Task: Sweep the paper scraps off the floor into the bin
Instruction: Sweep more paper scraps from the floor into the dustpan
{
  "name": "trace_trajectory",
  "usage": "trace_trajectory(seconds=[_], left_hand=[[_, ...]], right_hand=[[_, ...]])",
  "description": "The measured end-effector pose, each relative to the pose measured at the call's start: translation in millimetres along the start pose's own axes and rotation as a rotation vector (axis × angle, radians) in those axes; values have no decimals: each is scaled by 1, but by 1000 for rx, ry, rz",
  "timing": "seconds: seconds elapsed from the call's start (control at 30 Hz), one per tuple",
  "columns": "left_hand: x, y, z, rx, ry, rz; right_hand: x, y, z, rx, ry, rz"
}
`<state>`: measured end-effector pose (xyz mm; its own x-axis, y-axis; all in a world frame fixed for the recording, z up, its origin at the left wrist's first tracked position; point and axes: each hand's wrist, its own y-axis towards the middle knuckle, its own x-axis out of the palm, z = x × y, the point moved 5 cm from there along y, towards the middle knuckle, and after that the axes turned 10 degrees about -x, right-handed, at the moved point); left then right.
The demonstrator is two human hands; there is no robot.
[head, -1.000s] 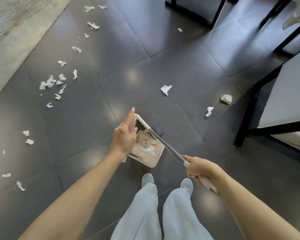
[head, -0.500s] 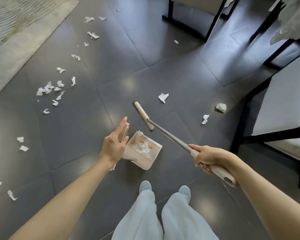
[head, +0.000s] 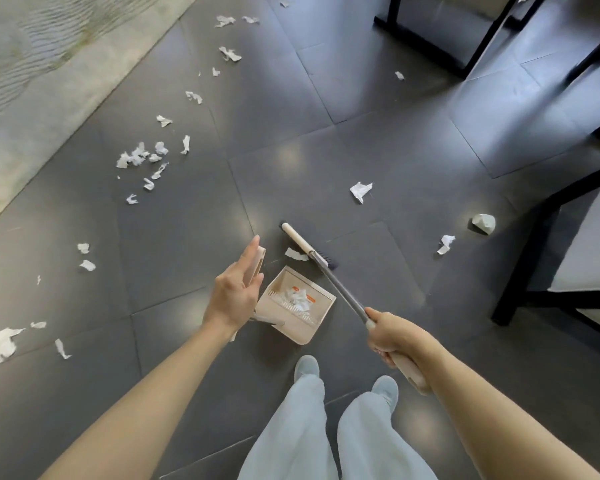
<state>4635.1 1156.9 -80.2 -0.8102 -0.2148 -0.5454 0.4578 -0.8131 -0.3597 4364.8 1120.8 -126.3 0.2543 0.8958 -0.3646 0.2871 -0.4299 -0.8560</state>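
Since half a second ago, the broom head (head: 303, 244) has dropped to the floor (head: 187, 220) and moved closer to the dustpan (head: 310, 325). One loose scrap (head: 296, 254) now lies just beside it.

The person's left hand (head: 236, 297) holds the dustpan's upright handle (head: 259, 263). The fingers lie almost straight along it with the thumb on the near side. From where I stand, I can't tell how firmly they close round it. The right hand (head: 394, 339) has its fingers wrapped fully round the broom shaft (head: 342, 289), where the metal tube meets the beige grip.

The pan sits on the floor just ahead of the person's feet and already holds a small heap of crumpled paper (head: 297, 296). The broom head's long axis runs diagonally, far-left to near-right, roughly parallel to the pan's far edge. The loose scrap lies between the two, on the pan side of the bristles. A short pull of the right hand toward the body looks enough to carry it in, with the left hand only steadying the pan.

Further out, most paper scraps (head: 141, 157) are scattered well away to the left, near a pale rug (head: 32, 91). A larger piece (head: 361, 192), a smaller one (head: 445, 244) and a crumpled ball (head: 484, 223) lie to the right, near dark furniture legs (head: 530, 258).
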Motion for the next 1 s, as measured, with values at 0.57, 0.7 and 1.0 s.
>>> trace_trajectory(seconds=[0.57,0.7,1.0], left_hand=[[-19,43,15,-96,-153,100],[-10,58,39,-71,-153,111],[-42,46,42,-127,-191,236]], right_hand=[[-88,-28,7,27,359,-48],[-122,-14,5,15,397,19],[-168,54,-27,-59,183,65]])
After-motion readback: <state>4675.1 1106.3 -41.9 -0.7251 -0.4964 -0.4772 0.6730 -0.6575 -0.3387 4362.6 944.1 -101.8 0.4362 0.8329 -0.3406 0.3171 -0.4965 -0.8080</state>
